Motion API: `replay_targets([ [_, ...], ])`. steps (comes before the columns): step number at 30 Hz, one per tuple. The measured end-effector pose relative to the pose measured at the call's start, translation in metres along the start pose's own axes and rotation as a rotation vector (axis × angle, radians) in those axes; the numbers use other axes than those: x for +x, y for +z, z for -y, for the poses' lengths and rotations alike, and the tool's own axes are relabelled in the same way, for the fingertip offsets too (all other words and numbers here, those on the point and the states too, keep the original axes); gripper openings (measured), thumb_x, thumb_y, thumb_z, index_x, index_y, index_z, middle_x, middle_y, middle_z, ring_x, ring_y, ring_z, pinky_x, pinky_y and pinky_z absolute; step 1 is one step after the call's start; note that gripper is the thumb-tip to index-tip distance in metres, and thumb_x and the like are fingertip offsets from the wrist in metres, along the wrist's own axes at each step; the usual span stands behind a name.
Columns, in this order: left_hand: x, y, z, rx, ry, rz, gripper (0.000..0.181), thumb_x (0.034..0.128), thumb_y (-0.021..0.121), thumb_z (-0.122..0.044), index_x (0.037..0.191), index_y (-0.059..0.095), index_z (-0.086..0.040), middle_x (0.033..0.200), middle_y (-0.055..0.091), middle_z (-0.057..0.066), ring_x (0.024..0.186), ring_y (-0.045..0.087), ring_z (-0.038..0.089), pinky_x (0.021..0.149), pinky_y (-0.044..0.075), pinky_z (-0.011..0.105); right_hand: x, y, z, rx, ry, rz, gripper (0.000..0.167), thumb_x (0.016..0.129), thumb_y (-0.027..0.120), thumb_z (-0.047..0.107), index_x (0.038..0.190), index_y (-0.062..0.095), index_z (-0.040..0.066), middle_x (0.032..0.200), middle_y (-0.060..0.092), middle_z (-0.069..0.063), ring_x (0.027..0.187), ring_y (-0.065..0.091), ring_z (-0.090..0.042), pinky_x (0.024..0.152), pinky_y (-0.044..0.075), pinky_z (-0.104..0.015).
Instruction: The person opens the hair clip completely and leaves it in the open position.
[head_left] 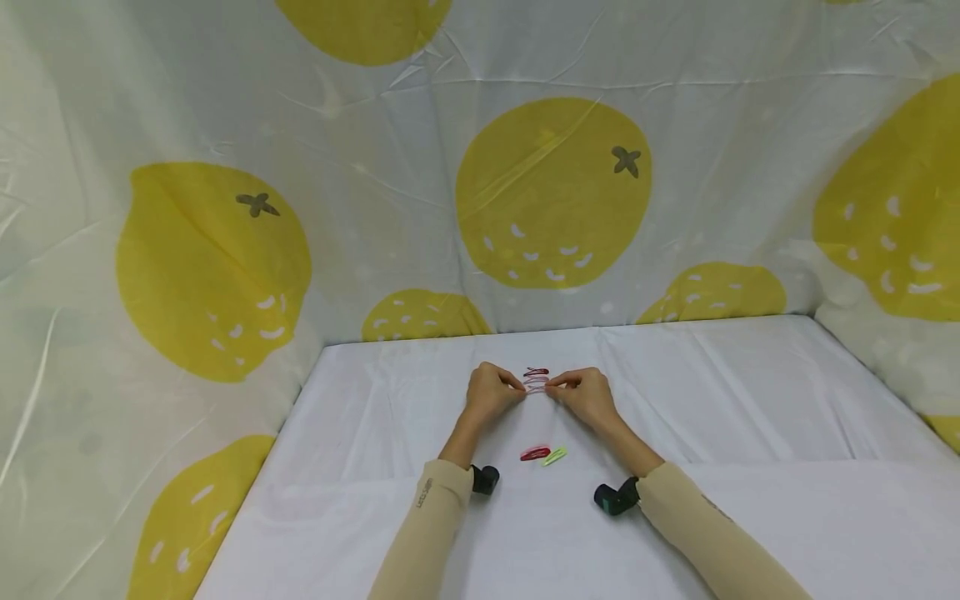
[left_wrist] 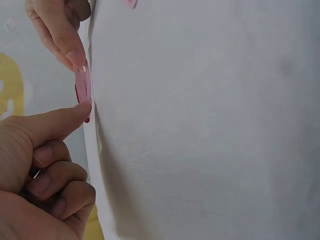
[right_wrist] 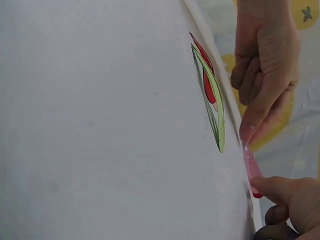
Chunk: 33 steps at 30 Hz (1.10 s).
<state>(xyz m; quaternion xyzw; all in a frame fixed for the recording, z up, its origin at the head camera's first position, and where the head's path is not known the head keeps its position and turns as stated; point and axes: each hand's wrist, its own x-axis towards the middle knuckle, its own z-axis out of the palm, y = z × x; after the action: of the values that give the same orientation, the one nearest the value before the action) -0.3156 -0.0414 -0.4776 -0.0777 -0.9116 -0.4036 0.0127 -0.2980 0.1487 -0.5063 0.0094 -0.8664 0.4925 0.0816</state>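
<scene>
Both hands meet at a pink snap hair clip [head_left: 536, 390] on the white cloth. My left hand [head_left: 491, 392] pinches its left end between thumb and finger, and my right hand [head_left: 589, 395] pinches the right end. In the left wrist view the pink hair clip [left_wrist: 83, 82] spans the gap between the fingertips, with a red edge showing behind it. Just beyond it lie another pink hair clip [head_left: 536, 381] and a red hair clip [head_left: 536, 372], roughly parallel in a short row.
Nearer the body, a red hair clip [head_left: 535, 453] and a light green hair clip [head_left: 554, 456] lie on the white-covered table [head_left: 360, 517], a bit of pink beside the red one. Behind stands a lemon-print curtain [head_left: 390, 208]. Both wrists wear black cameras.
</scene>
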Motion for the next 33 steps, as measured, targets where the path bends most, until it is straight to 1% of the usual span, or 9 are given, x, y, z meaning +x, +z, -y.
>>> replay_targets([
  [8,-0.001,-0.001,0.005,-0.016,0.003,0.007,0.007,0.0802,0.086,-0.006,0.075,0.083,-0.003,0.073,0.075,0.009,0.068,0.052,0.012,0.059,0.040,0.023,-0.002,0.002,0.003,-0.012,0.000,0.006,0.013,0.084,0.086,0.016,0.094,0.085,0.007,0.058,0.056,0.003,0.059,0.045,-0.012,0.053,0.030,-0.024],
  [14,-0.001,0.000,0.006,-0.048,0.005,0.013,0.006,0.0806,0.086,-0.005,0.076,0.083,-0.003,0.071,0.074,0.011,0.067,0.050,0.012,0.060,0.039,0.023,-0.002,0.001,0.004,-0.020,-0.001,0.016,0.013,0.085,0.085,0.015,0.096,0.085,0.008,0.060,0.058,0.002,0.060,0.045,-0.012,0.054,0.030,-0.023],
  [17,-0.002,-0.002,0.007,-0.059,-0.010,0.007,0.005,0.0810,0.086,-0.006,0.078,0.083,-0.004,0.073,0.075,0.009,0.069,0.051,0.011,0.062,0.040,0.022,-0.002,-0.001,0.003,-0.010,0.003,0.026,0.014,0.086,0.084,0.015,0.098,0.085,0.008,0.061,0.058,0.001,0.061,0.046,-0.012,0.055,0.032,-0.023],
  [21,-0.006,-0.010,0.005,-0.143,-0.056,0.016,0.005,0.0824,0.085,-0.006,0.082,0.083,-0.002,0.066,0.066,0.001,0.069,0.048,0.011,0.062,0.038,0.023,-0.005,-0.008,0.000,0.011,-0.001,0.042,0.015,0.086,0.084,0.015,0.099,0.084,0.008,0.062,0.057,0.002,0.062,0.045,-0.011,0.056,0.033,-0.023],
  [23,-0.011,-0.016,0.003,-0.187,-0.076,0.043,0.005,0.0828,0.084,-0.006,0.084,0.083,-0.001,0.060,0.057,-0.003,0.065,0.044,0.011,0.059,0.035,0.023,-0.009,-0.014,-0.001,0.018,-0.001,0.062,0.015,0.086,0.084,0.016,0.100,0.084,0.009,0.062,0.054,0.002,0.063,0.044,-0.012,0.056,0.032,-0.023],
  [25,-0.019,-0.022,0.001,-0.202,-0.096,0.087,0.006,0.0828,0.085,-0.007,0.085,0.083,-0.002,0.057,0.048,-0.005,0.061,0.040,0.010,0.058,0.032,0.024,-0.015,-0.020,-0.001,0.022,0.009,0.097,0.016,0.086,0.084,0.016,0.101,0.084,0.010,0.062,0.052,0.003,0.063,0.044,-0.012,0.056,0.032,-0.022],
  [27,-0.027,-0.027,0.000,-0.183,-0.112,0.136,0.006,0.0821,0.086,-0.009,0.085,0.084,-0.004,0.055,0.044,-0.006,0.059,0.039,0.010,0.057,0.031,0.025,-0.022,-0.027,0.000,0.023,0.013,0.142,0.018,0.087,0.084,0.018,0.103,0.084,0.010,0.063,0.053,0.002,0.064,0.044,-0.013,0.056,0.032,-0.023],
  [30,-0.040,-0.030,-0.002,-0.137,-0.111,0.204,0.006,0.0802,0.088,-0.011,0.084,0.084,-0.008,0.056,0.043,-0.005,0.059,0.039,0.011,0.056,0.031,0.025,-0.035,-0.035,0.002,0.018,0.016,0.207,0.021,0.086,0.085,0.019,0.105,0.084,0.011,0.064,0.055,0.001,0.064,0.045,-0.012,0.056,0.034,-0.022],
  [33,-0.051,-0.030,-0.002,-0.116,-0.095,0.256,0.008,0.0782,0.090,-0.010,0.084,0.085,-0.009,0.057,0.044,-0.004,0.060,0.039,0.012,0.056,0.031,0.025,-0.048,-0.039,0.002,0.019,0.018,0.260,0.022,0.086,0.085,0.021,0.106,0.083,0.012,0.063,0.055,0.002,0.063,0.046,-0.011,0.055,0.034,-0.021],
])
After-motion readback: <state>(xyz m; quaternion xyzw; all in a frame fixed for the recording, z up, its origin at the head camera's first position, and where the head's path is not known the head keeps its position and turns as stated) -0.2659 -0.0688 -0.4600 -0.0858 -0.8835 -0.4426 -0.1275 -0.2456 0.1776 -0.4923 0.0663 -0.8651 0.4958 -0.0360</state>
